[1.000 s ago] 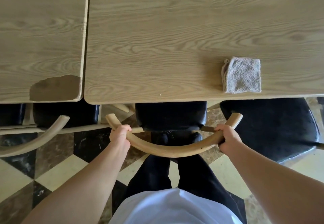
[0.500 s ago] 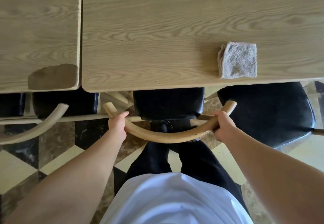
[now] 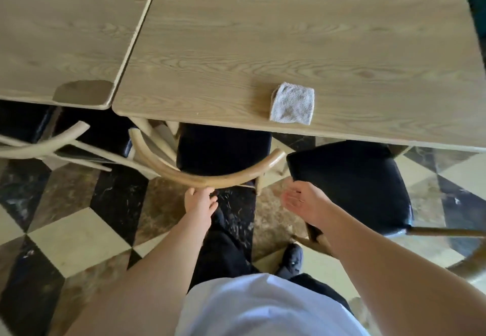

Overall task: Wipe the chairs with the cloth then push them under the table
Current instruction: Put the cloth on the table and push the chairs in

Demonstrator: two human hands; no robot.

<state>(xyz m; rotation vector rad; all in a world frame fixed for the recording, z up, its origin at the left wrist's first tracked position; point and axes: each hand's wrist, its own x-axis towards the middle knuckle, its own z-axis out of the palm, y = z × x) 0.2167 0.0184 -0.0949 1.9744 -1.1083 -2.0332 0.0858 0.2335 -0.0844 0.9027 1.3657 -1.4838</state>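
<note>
the middle chair sits tucked most of the way under the desk, its black seat partly hidden beneath the near edge and only its curved wooden backrest arching out toward the person. the left hand is just at the underside of that arc, fingers loosely spread with the tips touching or all but touching the wood; it grips nothing. the right hand hangs free with fingers relaxed and palm turned inward, holding nothing, and lies just beside the near left corner of the right chair.

that right chair is the one the coming move seems to turn on. its seat stands mostly clear of the desk, with only the far edge under it, and it sits slightly turned, so its front-to-back axis runs at a slant to the desk edge. it lies to the right of and beyond the right hand, which is plainly the nearer of the two. its backrest is mostly out of view at the right margin.

the cloth lies folded on the desk near the front edge, ahead of the right hand and above the gap between the two seats. judging by this, the right hand would reach forward for it before wiping.
</note>
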